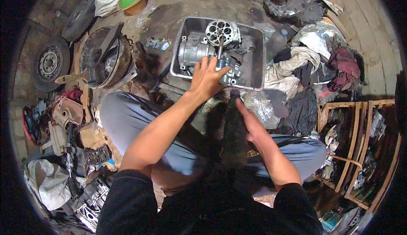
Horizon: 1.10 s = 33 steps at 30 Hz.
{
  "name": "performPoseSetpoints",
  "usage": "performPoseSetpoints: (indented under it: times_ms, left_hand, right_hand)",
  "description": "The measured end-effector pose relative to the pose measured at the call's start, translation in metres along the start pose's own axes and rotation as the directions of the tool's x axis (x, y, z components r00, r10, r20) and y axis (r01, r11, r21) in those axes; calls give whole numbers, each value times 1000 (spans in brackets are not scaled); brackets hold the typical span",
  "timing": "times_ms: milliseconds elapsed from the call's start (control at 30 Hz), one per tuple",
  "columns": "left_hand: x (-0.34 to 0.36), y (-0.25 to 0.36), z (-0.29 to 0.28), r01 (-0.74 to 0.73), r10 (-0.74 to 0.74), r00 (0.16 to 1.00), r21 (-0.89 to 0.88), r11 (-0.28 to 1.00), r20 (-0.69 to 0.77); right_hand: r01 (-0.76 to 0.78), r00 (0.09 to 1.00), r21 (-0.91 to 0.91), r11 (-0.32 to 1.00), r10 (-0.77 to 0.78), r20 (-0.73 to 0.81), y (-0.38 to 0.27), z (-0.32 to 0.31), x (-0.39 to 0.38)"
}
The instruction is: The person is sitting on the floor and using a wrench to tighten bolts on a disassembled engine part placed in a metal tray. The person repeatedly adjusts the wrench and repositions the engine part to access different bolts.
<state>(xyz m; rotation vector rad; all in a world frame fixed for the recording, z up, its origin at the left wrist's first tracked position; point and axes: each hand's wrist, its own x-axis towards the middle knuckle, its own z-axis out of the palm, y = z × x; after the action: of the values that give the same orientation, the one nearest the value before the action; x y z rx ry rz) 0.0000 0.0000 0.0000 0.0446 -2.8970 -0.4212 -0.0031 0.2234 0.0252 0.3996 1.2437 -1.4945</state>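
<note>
A grey tray [260,80] holds a silvery cylindrical housing [191,50], a perforated round plate [219,33] with a shaft below it, and smaller metal fittings [231,75]. My left hand [205,79] reaches over the tray's near side, thumb and fingers curved over the fittings beside the shaft, gripping them. Just outside the tray, my right hand [251,125] is closed around a long dark bottle-like object [233,129], held upright with its narrow top near the rim; its lower part is hard to make out against my dark clothing.
Tyres [50,65] and a round metal pan [114,63] lie at left, with metal parts [68,110] below. A green bowl [129,0] sits at the back. Rags [339,65], bubble wrap [263,108] and wooden frames [356,141] fill the right.
</note>
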Motion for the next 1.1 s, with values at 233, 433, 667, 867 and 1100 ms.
performPoseSetpoints:
  times_ms: [233,433,667,867,1100]
  left_hand:
    - [-6,-8,4,-17,18,998,18,1000,-52]
    - [-5,-6,4,-19,19,998,7,1000,-58]
    - [-2,-2,4,-11,10,999,-9,1000,-49]
    - [-3,-3,-1,-11,10,1000,-21,1000,-23]
    - [-23,-24,-11,-9,8,1000,-140,990,-3]
  right_hand:
    - [46,999,124,991,-43,-24,-4,26,-10]
    - [35,999,160,986,-36,6,-8,27,-12]
    - [75,997,134,988,-75,-5,-10,22,-11]
    - [83,995,231,969,-92,29,-12,24,-10]
    - [492,865,150,858,-460,-202,-56,-13,5]
